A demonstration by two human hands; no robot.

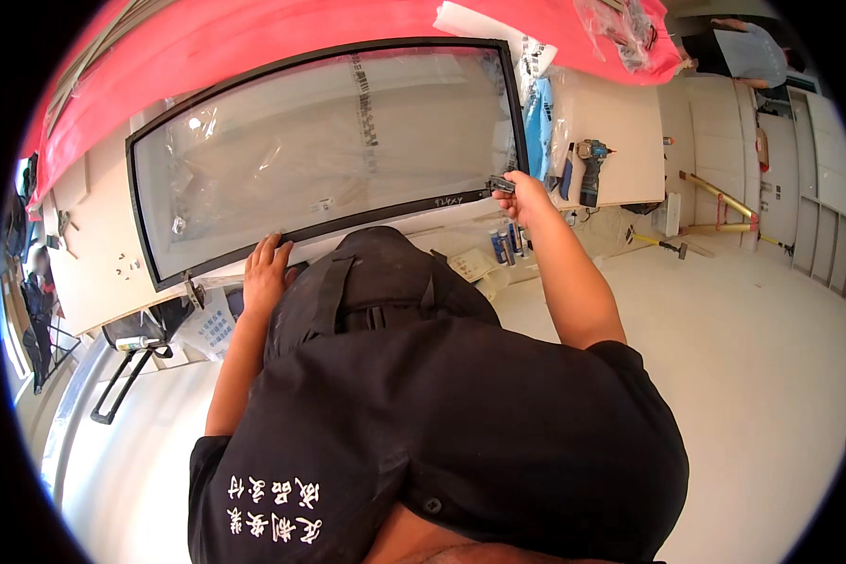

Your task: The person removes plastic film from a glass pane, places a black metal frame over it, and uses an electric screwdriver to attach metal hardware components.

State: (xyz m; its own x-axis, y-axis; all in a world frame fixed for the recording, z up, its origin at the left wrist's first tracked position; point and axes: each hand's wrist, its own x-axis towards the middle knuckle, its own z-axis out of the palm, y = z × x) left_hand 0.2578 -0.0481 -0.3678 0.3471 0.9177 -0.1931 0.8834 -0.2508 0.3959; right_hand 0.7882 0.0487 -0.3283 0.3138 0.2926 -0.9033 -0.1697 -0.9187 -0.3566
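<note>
Window: big glass pane in a black frame (329,226), lying on a white tabletop (620,122); glass wrapped in clear plastic film. Fills the far-centre of view, near edge runs along the tabletop's near side.
Left hand (266,273): flat on the frame's near edge, left of centre, fingers spread over the black rim. Grip open, palm pressing, holding nothing.
Right hand (526,195): at the frame's near-right corner, grip narrow, pinched on a small dark part (501,184) that touches the corner. Can't tell what the part is.
Body: person in a dark shirt leans over the near edge, btw both arms; a black strap runs across the back.
Red sheet (254,38): covers the far side beyond the window, w/ white paper and a clear bag on its right end.
Drill (590,169): blue-black, on the tabletop just right of the window, near the right hand.
Tubes (508,244): a few sealant-type cartridges on the floor below the right forearm.
Caulk gun (127,362): black, near-left, below the tabletop edge, a tube beside it.
Floor (743,357): pale; hammer and long-handled tools lying far right.
Other person: sleeve and torso far right top, well apart.
</note>
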